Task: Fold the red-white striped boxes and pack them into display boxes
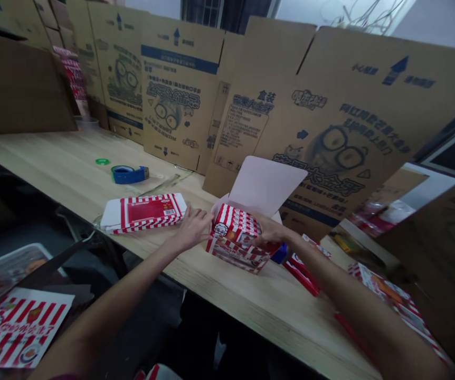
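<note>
tabletop [53, 158]: light wood, walled by printed cartons [330, 132]
striped box [237, 237]: lid up, between hands
left hand [190, 229]: flat on its side
right hand [269, 235]: gripping opposite side

The red-and-white striped cardboard box [233, 240] I'm handling sits on the pale wooden table [219, 287], close to its near edge, with one corner turned towards me (a cartoon face is printed there). Its plain white lid flap [265, 184] stands open, tilted back behind it. My left hand [190, 229] lies flat against its left side, and my right hand [269, 235] curls over its right edge.
</note>
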Demonstrator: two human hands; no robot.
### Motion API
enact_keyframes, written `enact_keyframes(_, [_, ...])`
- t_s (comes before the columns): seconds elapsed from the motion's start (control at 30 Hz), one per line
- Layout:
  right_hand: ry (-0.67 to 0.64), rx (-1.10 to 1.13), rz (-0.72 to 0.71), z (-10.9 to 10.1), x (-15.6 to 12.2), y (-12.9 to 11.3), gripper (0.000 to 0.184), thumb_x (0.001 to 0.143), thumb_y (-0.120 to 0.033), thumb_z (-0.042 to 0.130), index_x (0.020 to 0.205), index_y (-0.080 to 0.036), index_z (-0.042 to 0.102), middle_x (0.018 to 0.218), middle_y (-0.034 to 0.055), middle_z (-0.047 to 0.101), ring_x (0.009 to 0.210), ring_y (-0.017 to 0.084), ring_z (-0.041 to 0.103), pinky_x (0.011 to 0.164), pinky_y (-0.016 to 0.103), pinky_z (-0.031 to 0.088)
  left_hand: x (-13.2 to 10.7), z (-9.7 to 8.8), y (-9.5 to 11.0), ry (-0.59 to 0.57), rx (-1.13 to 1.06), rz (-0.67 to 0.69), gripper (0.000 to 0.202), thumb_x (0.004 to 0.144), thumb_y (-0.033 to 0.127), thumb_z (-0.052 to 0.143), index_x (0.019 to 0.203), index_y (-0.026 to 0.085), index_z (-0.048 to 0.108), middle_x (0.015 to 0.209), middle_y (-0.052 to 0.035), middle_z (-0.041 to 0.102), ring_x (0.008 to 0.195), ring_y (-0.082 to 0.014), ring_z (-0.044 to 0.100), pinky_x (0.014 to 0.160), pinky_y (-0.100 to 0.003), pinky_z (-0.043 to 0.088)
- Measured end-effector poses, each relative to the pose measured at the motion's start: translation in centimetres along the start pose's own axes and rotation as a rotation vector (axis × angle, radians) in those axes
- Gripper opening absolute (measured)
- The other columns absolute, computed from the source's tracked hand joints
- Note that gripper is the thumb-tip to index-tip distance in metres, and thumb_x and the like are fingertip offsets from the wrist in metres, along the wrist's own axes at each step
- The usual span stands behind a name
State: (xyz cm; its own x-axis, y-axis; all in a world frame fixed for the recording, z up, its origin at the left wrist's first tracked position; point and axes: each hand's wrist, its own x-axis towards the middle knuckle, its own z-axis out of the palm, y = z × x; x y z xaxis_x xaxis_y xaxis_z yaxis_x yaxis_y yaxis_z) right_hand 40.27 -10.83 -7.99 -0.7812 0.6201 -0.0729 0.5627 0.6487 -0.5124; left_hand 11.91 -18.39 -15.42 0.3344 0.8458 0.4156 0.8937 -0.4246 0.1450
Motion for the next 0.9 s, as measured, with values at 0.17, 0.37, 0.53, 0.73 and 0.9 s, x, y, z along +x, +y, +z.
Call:
enact_keyframes(0.17, [-0.033,-0.132,0.089,2.4,-0.6,1.0,0.103,0.05,-0.037,0.082,0.14,-0.013,0.037,0.133,0.0173,0.048,0.12,0.036,0.046,0.104,0.051,0.035,-0.2,0.4,0.0,-0.019,-0.009,0.021,0.053,0.075,0.037,0.073,0.121,0.022,0.051,0.117,-0.0126,0.061,0.113,-0.0332,0.051,0.105,-0.058,0.022])
enact_keyframes(0.37, [-0.181,-0.177,0.283,3.2,-1.0,0.7,0.116,0.061,-0.073,0.066,0.15,-0.014,0.02,0.147,0.0226,0.032,0.135,0.043,0.029,0.11,0.058,0.025,-0.3,0.9,0.6,-0.035,-0.016,0.03,0.061,0.077,0.041,0.071,0.128,0.018,0.048,0.114,-0.0147,0.062,0.112,-0.0345,0.053,0.104,-0.057,0.026])
enact_keyframes(0.53, [-0.136,-0.176,0.346,3.6,-1.2,0.2,0.099,0.081,-0.076,0.038,0.15,-0.008,0.018,0.152,0.0246,0.025,0.139,0.042,0.024,0.112,0.06,0.019,-0.7,1.8,1.0,-0.039,-0.08,0.038,0.079,0.078,0.043,0.069,0.143,0.018,0.031,0.124,-0.016,0.059,0.117,-0.0341,0.052,0.106,-0.056,0.027])
enact_keyframes(0.73, [-0.056,-0.116,0.339,2.8,-1.4,0.1,0.116,0.066,-0.079,0.057,0.151,-0.011,0.017,0.154,0.0201,0.025,0.14,0.042,0.025,0.115,0.054,0.021,-1.0,1.8,1.1,-0.004,-0.093,0.044,0.098,0.074,0.045,0.071,0.149,0.017,0.015,0.135,-0.0185,0.053,0.124,-0.0357,0.05,0.106,-0.056,0.031])
enact_keyframes(0.9, [0.078,-0.074,0.249,2.3,-1.4,0.9,0.099,0.068,-0.074,0.061,0.144,-0.017,0.037,0.147,0.0153,0.041,0.134,0.037,0.039,0.11,0.051,0.032,-0.8,1.5,1.2,0.051,-0.019,0.068,0.1,0.072,0.058,0.067,0.148,0.015,0.018,0.136,-0.0213,0.05,0.124,-0.0374,0.048,0.104,-0.056,0.034])
